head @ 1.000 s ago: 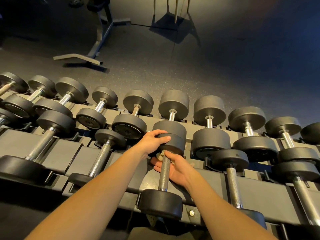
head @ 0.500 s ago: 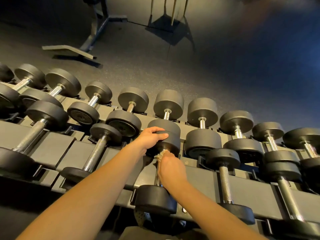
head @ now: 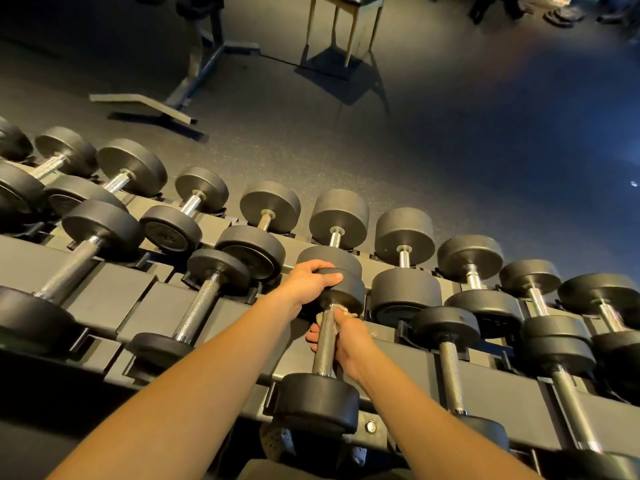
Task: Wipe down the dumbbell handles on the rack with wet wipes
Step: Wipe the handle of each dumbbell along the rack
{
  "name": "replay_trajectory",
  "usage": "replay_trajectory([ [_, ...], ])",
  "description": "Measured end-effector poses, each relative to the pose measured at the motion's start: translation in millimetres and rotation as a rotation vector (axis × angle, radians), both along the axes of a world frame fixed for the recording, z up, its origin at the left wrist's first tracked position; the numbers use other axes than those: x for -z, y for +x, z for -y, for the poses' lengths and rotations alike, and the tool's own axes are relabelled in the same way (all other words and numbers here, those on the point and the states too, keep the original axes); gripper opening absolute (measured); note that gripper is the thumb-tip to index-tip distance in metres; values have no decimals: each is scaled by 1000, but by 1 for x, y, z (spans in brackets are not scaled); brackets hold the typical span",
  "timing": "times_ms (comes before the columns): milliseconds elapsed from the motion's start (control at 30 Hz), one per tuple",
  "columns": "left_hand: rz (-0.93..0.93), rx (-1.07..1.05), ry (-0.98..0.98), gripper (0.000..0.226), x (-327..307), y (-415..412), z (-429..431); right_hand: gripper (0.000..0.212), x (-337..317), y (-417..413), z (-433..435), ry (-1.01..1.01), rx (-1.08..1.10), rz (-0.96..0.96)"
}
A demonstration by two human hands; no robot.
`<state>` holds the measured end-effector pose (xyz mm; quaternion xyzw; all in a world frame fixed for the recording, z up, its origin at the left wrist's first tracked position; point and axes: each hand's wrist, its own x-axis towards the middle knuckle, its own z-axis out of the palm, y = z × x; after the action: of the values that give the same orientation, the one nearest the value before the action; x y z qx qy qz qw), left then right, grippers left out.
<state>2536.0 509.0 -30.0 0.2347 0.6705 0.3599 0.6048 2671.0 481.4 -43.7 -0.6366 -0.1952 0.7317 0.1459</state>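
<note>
A black dumbbell [head: 317,401] with a knurled steel handle [head: 325,348] lies on the lower tier of the rack [head: 114,292], in the middle of the view. My left hand [head: 308,282] grips its far head from the left. My right hand [head: 349,337] is wrapped round the upper part of the handle with a crumpled wet wipe [head: 337,311] in it; the wipe peeks out just under the far head. Most of the wipe is hidden inside my fingers.
Two tiers of black dumbbells fill the rack to both sides, such as a neighbour on the left [head: 199,306] and one on the right [head: 450,362]. Beyond lies dark rubber floor with a bench frame [head: 166,105] and a stool [head: 346,26].
My right hand turned round the handle and slid slightly toward me, so the steel shows again left of it. The left hand kept its grip on the far head. The camera shifted.
</note>
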Motion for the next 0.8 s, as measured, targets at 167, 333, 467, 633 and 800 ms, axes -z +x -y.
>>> replay_trajectory([
  [167,-15,8,-14,33,3,0,0,22,-6,14,11,440,-617,418],
  [333,-22,12,1,36,4,0,0,33,-21,28,0,170,-389,31],
  [467,-21,13,2,33,6,0,1,36,-14,21,9,597,-753,420],
  [633,-37,20,5,36,7,0,2,42,-8,25,8,808,-1008,600],
  [800,-54,32,17,37,9,0,1,44,-19,29,-7,653,-1007,581],
])
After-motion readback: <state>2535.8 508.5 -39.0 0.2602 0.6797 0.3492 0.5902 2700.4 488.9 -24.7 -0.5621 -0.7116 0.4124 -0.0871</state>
